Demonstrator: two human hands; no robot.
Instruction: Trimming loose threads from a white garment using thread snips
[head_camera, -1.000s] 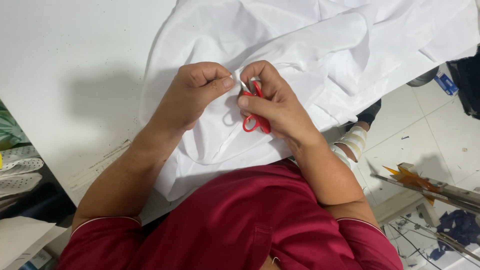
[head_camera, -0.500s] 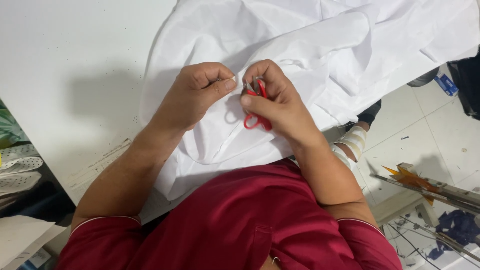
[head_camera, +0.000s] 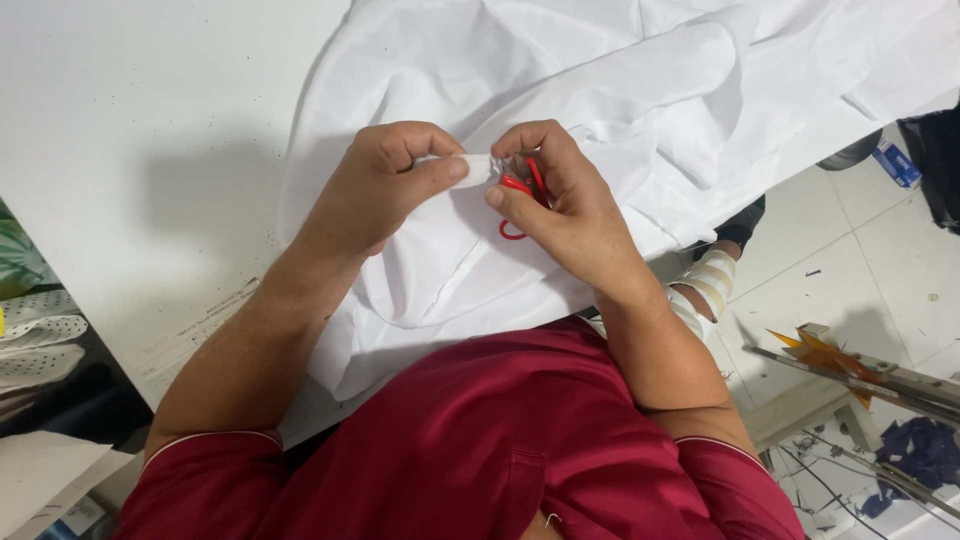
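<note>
At the centre of the head view, two bare hands meet over a large white garment (head_camera: 620, 90) spread in soft folds across a white bench (head_camera: 150, 130). The left hand (head_camera: 385, 185) comes in from about 8 o'clock, its thumb and curled fingers pinching a small fold of the white cloth. The right hand (head_camera: 565, 200) comes in from about 4 o'clock and is clenched around a small pair of red-handled scissors (head_camera: 520, 190); one red loop shows below the fingers, and the blades are mostly hidden by the fingers, so whether they are parted cannot be told. The scissors sit just beside the pinched fold, at the point where the two thumbs nearly touch.

The cloth covers the bench from the centre out toward 1 and 2 o'clock and hangs over the near edge toward the person's dark red shirt (head_camera: 480, 440) at 6 o'clock. The bare bench surface lies toward 10 o'clock. At 3 to 4 o'clock, a light tiled floor (head_camera: 860, 250) shows below the bench edge, with a foot in a white strapped sandal (head_camera: 705, 285) on it. At 9 o'clock, past the bench edge, lies some dotted white fabric (head_camera: 35, 335).
</note>
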